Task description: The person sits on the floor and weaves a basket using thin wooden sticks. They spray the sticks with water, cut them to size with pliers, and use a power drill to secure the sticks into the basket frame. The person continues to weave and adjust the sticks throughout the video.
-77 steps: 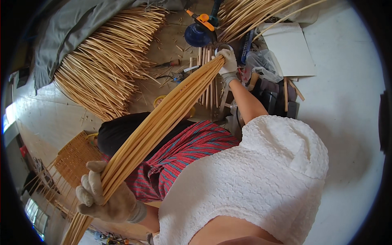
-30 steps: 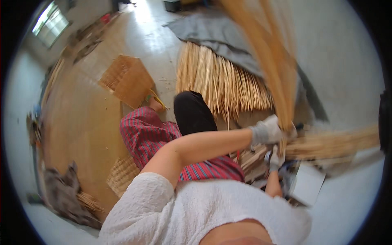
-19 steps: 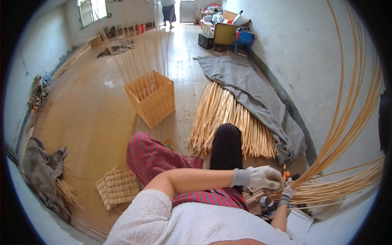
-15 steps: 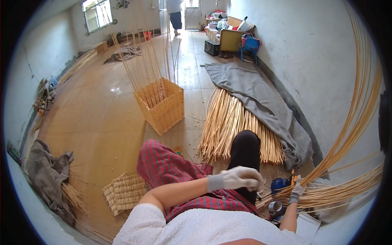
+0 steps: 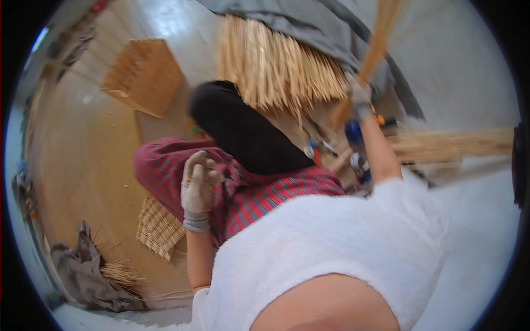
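My left hand (image 5: 197,185), in a pale glove with a grey cuff, is raised over my plaid-covered lap. Its fingers are loosely bent and apart, and nothing shows in them. At the right, my gloved right hand (image 5: 361,97) grips a bundle of thin wicker canes (image 5: 377,47), which stands up past the top of the picture. The canes are blurred. Just beyond that hand lies a thick pile of pale canes (image 5: 270,66), partly under a grey cloth (image 5: 298,16). More canes (image 5: 458,144) lie flat to the right of my forearm.
A square woven basket (image 5: 144,77) with upright stakes stands on the floor at the far left. Beside my left knee lies a flat woven piece (image 5: 159,227). A dark cloth (image 5: 88,276) covers other canes at lower left. Small tools (image 5: 320,148) and a blue object (image 5: 353,132) sit near my right arm.
My right hand has lifted the cane bundle forward, away from the canes lying at the right. My left hand has swung left over my lap. The view has tilted down and turned.
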A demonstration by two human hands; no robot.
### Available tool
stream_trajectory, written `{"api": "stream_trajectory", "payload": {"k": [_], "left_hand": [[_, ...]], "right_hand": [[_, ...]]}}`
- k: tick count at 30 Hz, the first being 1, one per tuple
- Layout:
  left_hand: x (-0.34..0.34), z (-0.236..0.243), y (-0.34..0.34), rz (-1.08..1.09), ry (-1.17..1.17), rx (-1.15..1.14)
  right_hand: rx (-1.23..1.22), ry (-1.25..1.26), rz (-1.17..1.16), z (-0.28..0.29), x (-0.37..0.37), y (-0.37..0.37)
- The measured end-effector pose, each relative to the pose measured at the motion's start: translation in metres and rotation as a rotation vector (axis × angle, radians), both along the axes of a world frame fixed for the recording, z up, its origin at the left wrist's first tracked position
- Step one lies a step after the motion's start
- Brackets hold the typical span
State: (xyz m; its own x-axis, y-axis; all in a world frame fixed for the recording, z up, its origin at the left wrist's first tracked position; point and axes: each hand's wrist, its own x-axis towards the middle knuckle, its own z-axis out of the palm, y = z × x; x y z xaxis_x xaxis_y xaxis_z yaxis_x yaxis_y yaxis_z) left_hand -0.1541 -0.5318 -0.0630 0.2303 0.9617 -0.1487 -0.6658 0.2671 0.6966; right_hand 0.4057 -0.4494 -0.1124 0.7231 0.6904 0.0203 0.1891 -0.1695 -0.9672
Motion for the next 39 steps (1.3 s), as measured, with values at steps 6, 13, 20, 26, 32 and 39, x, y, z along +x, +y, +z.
{"api": "stream_trajectory", "payload": {"k": [6,13,20,26,32,39], "left_hand": [[0.021,-0.009,-0.033,-0.084,0.069,-0.228],[0.072,-0.041,0.005,0.000,0.196,-0.549],[0.069,-0.053,0.025,-0.115,0.163,-0.607],[0.069,-0.054,0.029,-0.128,0.179,-0.653],[0.071,-0.055,0.028,-0.095,0.202,-0.664],[0.081,-0.046,0.033,-0.150,0.338,-0.516]], "right_hand": [[-0.149,0.111,0.112,-0.028,-0.013,0.079],[-0.422,0.410,0.062,-0.109,0.010,0.204],[-0.769,0.529,0.324,-0.209,0.032,0.251],[-1.030,0.314,0.241,-0.277,0.019,0.241],[-1.170,-0.097,0.155,-0.280,-0.007,0.218],[-0.447,-0.336,0.343,-0.201,-0.098,0.193]]}}
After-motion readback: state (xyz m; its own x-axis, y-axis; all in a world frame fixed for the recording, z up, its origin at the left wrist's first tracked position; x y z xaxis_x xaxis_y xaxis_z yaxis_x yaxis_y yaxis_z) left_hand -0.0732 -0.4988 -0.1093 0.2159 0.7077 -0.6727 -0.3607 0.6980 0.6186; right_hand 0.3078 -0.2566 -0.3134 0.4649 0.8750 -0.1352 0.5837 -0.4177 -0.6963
